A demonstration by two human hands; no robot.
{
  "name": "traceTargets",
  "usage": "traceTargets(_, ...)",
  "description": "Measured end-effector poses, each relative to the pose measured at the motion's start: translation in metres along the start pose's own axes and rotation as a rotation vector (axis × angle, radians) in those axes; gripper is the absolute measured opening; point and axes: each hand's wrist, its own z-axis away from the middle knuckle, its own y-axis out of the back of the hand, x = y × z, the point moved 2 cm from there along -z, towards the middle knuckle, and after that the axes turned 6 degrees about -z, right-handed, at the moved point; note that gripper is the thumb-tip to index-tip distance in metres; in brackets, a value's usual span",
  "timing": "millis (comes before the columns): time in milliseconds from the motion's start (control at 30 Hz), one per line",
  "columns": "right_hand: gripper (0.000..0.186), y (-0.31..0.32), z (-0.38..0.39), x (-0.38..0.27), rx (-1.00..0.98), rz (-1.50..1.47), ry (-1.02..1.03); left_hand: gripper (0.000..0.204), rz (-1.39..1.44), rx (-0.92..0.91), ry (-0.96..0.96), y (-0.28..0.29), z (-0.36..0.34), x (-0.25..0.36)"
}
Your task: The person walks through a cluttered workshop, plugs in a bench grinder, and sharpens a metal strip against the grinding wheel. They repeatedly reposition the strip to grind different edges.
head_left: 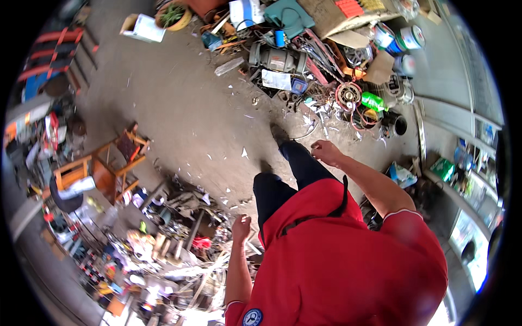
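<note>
My left hand (241, 228) hangs beside my left thigh, its fingers curled in, with nothing seen in it. Beyond my right thigh, my right hand (326, 152) hangs with loosely bent fingers and a small gap at the thumb; it too holds nothing visible. Neither hand touches an object. Nearest the left hand lies a heap of scrap (190, 217) with wood pieces and loose strips. Farther out from the right hand are a round red-rimmed coil (348, 96) and a bright green bottle (374, 101). One dark shoe (279, 133) is stretched forward on the floor.
A grey electric motor (278, 58) sits amid clutter ahead, near paint buckets (411, 37). Wooden chairs (109, 168) stand at the left, below a red metal rack (54, 51). A potted plant (173, 16) is far ahead. Paper scraps (244, 153) dot the brown floor (179, 108).
</note>
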Motion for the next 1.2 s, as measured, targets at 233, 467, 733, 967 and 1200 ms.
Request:
traceTargets(233, 0.038, -0.049, -0.004, -0.013, 0.195, -0.345, -0.116, 0.038, -0.496, -0.159, -0.279, 0.128, -0.137, 0.053)
traceTargets(467, 0.035, -0.115, -0.008, 0.009, 0.513, -0.625, -0.230, 0.032, -1.079, -0.286, -0.683, 0.150, -0.284, 0.152)
traceTargets(733, 0.032, -0.244, -0.100, 0.012, 0.487, -0.727, -0.192, 0.030, -1.497, -0.341, -0.995, 0.068, -0.455, 0.199)
traceTargets(967, 0.032, -0.248, -0.180, 0.050, 0.481, -0.326, 0.085, 0.063, -1.381, 0.112, -1.619, -0.058, -0.532, 0.285)
traceTargets(1200, 0.031, -0.192, -0.199, 0.090, 0.565, -0.034, 0.283, 0.038, -1.410, 0.497, -1.844, -0.140, -0.587, 0.352)
